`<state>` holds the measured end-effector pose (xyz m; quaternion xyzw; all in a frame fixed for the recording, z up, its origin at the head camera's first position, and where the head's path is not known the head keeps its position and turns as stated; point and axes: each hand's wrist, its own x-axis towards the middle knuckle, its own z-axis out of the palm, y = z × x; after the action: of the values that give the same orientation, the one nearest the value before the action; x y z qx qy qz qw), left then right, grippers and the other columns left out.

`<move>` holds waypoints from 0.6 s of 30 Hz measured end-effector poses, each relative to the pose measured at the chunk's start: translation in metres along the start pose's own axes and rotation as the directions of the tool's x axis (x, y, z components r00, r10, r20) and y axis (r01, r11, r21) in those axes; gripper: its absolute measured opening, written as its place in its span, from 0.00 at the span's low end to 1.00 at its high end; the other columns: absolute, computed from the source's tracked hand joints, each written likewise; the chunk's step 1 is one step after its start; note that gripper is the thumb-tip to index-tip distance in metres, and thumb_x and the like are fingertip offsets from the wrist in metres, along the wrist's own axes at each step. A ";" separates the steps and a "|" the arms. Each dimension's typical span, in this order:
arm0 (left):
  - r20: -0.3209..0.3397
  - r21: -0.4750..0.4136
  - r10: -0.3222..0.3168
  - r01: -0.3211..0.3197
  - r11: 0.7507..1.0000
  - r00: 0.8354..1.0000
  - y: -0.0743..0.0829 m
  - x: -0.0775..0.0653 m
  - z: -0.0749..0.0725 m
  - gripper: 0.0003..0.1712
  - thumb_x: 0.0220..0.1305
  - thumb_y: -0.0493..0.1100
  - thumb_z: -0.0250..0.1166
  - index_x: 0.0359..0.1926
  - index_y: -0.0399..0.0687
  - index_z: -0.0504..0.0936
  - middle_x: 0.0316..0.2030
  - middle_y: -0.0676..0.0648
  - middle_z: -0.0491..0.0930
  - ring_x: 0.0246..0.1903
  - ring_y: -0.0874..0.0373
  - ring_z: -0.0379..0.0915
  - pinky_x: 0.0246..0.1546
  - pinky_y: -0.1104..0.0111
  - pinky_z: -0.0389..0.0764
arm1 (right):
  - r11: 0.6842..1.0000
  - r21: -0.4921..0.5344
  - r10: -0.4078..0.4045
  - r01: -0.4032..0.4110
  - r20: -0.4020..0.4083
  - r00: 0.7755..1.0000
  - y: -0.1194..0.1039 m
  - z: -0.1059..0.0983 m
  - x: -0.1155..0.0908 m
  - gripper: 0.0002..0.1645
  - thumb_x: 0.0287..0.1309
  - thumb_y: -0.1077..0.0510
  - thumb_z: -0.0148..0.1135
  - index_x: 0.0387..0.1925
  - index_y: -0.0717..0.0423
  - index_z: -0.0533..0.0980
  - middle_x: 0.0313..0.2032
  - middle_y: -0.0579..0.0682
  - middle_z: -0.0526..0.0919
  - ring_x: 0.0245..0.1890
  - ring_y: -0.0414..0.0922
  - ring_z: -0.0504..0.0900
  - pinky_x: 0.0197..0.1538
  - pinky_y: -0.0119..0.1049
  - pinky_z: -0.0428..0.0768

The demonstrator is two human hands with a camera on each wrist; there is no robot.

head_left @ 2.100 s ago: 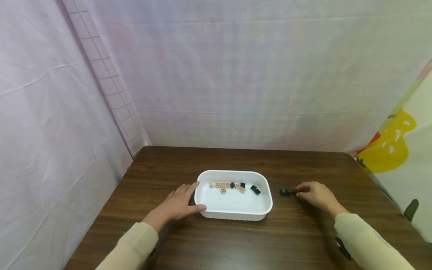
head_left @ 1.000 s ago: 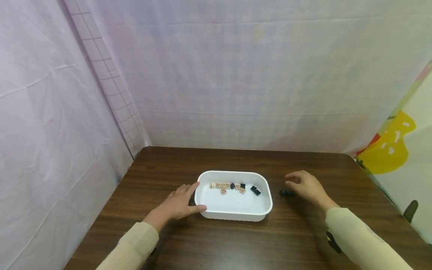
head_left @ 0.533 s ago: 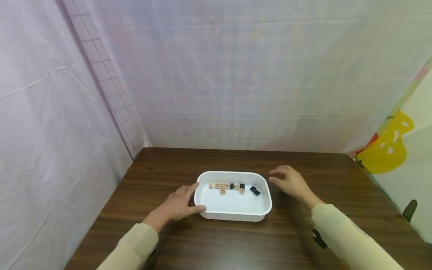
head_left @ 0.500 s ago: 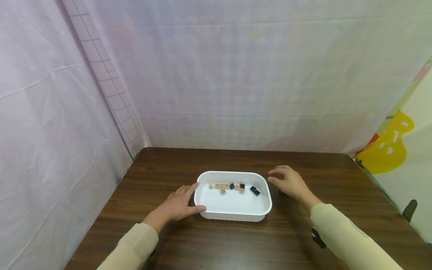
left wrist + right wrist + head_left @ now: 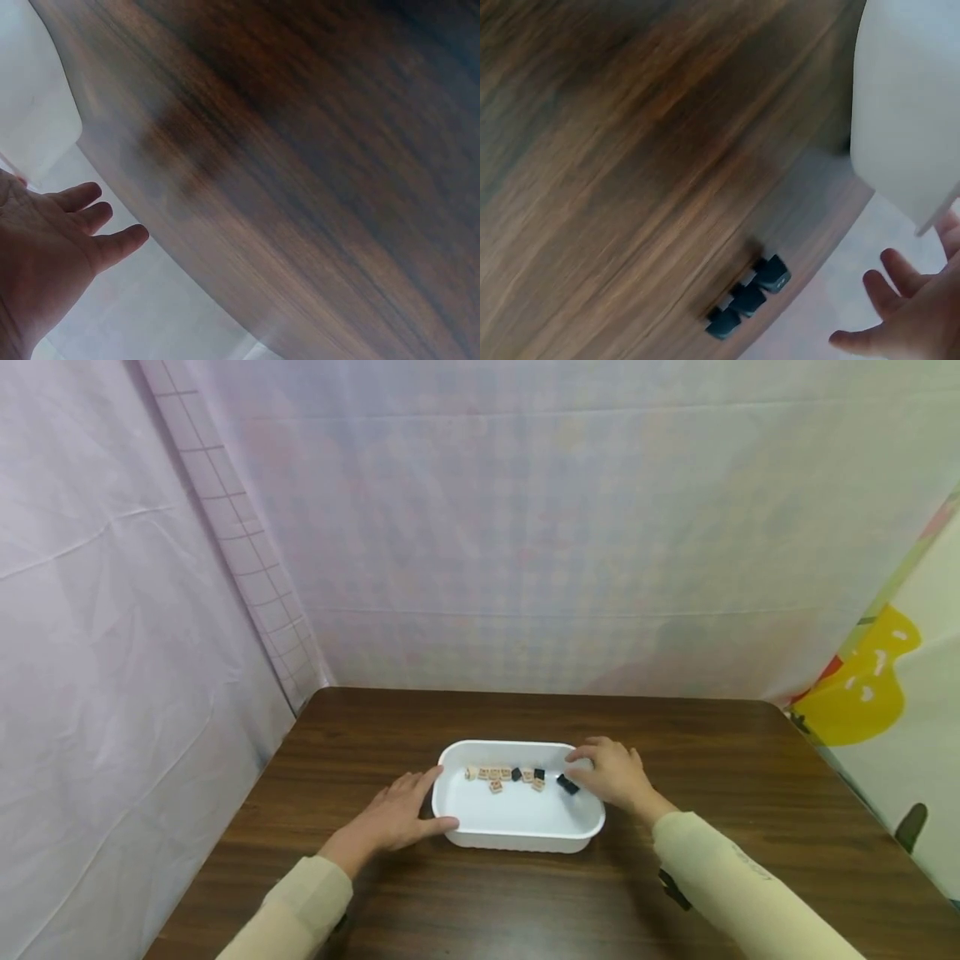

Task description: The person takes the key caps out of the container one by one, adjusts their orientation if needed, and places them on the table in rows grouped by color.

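In the head view, a white tray [image 5: 517,841] stands on the table between my hands. My left hand [image 5: 396,810] rests at its left end, fingers spread, the thumb along the front left corner. My right hand [image 5: 617,779] reaches over the right rim, index finger and thumb apart, close to a pair of black keycaps [image 5: 567,785] inside. Several small beige pieces [image 5: 496,786] with brownish marks lie along the tray's back part, with two more black ones [image 5: 539,774] among them. Three black keycaps [image 5: 746,300] sit in a row on the table in the right wrist view.
The brown wood-grain table [image 5: 480,902] reaches back to a pale checked curtain [image 5: 525,568]. White sheeting [image 5: 112,693] hangs on the left, and a panel with a yellow shape [image 5: 862,693] stands on the right.
My right hand has left the row of black keycaps on the table and moved left, over the tray's right rim. My left hand has stayed at the tray's left end.
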<state>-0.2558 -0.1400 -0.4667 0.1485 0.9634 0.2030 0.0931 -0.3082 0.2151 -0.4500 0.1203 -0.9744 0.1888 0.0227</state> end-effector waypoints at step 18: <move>-0.002 -0.008 0.008 -0.008 1.000 1.000 -0.001 0.000 0.000 0.59 0.57 0.79 0.57 0.79 0.55 0.50 0.73 0.37 0.57 0.73 0.38 0.48 0.68 0.41 0.53 | 0.984 -0.162 0.094 -0.073 0.128 0.987 -0.017 0.012 0.003 0.14 0.57 0.47 0.67 0.44 0.46 0.86 0.54 0.64 0.77 0.58 0.67 0.70 0.62 0.79 0.44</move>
<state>-0.2562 -0.1407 -0.4676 0.1517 0.9621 0.2072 0.0922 -0.3075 0.1949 -0.4550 0.0896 -0.9897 0.1037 -0.0419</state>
